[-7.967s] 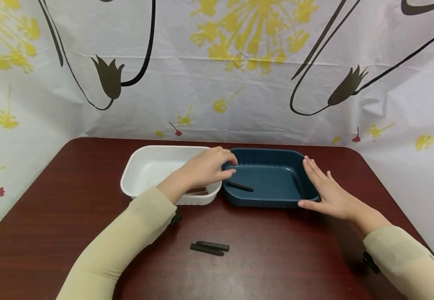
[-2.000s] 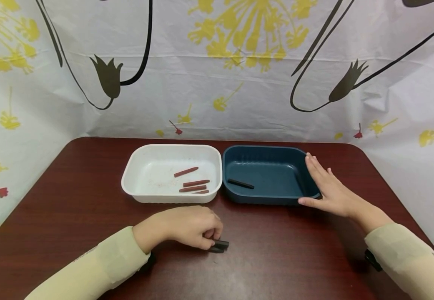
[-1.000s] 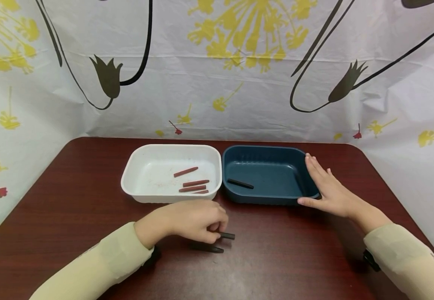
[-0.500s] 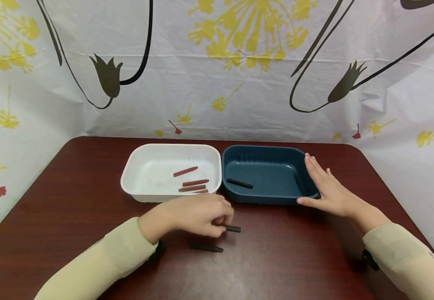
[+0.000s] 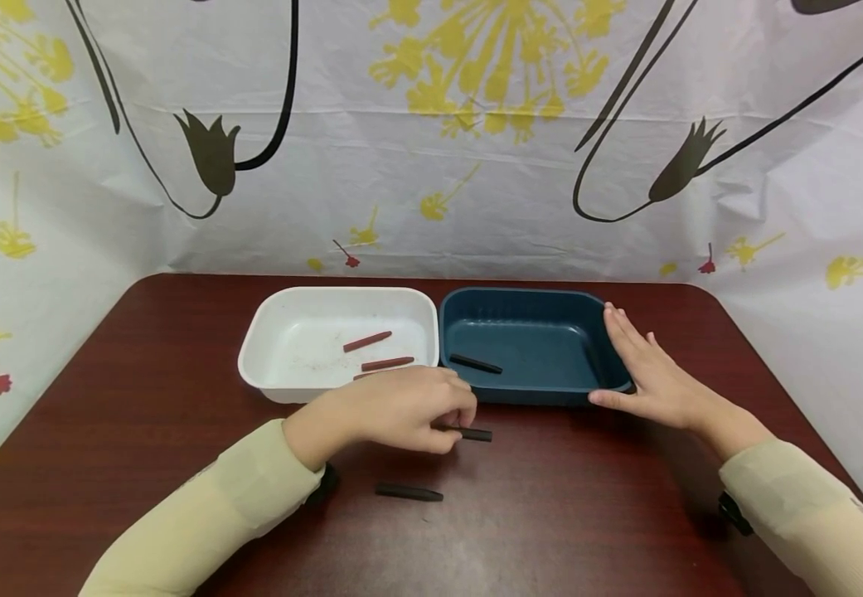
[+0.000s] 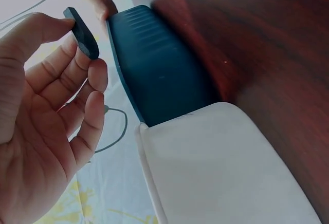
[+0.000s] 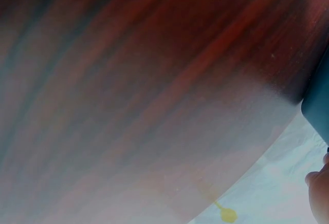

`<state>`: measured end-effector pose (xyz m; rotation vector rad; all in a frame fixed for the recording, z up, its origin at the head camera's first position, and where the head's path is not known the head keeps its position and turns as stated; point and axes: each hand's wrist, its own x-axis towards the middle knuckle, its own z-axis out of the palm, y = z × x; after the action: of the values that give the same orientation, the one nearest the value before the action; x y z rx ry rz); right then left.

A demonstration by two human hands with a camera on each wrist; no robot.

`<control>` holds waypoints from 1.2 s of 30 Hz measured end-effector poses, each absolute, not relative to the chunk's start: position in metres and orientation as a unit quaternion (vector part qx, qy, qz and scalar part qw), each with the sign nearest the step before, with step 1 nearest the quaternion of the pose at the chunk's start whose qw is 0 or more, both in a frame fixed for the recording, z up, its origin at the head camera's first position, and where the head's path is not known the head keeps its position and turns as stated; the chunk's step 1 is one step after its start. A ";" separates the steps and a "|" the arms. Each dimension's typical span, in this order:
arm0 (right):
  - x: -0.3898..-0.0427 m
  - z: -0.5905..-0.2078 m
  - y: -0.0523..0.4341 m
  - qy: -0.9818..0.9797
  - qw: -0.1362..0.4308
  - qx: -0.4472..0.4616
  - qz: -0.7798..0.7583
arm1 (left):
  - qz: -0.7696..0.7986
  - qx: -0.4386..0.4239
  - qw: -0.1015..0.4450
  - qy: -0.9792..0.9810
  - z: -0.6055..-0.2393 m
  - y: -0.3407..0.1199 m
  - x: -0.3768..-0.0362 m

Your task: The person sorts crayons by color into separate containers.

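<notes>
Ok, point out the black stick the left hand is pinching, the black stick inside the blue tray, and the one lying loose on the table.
pinched black stick [image 5: 478, 434], head view, its free end beyond the fingertips.
black stick in the blue tray [image 5: 476, 364], head view, mid-length.
loose black stick on the table [image 5: 409, 492], head view, mid-length.

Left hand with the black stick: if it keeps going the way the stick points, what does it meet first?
Probably the near wall of the dark blue tray. The left hand pinches a black stick just short of that tray, pointing right and slightly away. Depth is unclear; held high enough, it could pass over the rim.
</notes>
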<state>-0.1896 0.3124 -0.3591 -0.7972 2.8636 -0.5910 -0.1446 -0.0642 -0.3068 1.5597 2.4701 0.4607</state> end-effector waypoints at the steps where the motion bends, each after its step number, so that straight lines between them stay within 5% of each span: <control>1: -0.190 -0.359 0.312 0.943 0.056 -0.262 -0.195 | 0.158 0.527 0.090 0.830 -0.306 -0.064 -0.145; 36: -0.188 -0.361 0.312 0.945 0.044 -0.266 -0.188 | 0.201 0.487 0.049 0.848 -0.296 -0.048 -0.176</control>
<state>-0.1882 0.3124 -0.3612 -0.8132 2.8876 -0.5734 -0.1758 -0.0482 -0.2962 1.4845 2.5845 0.6113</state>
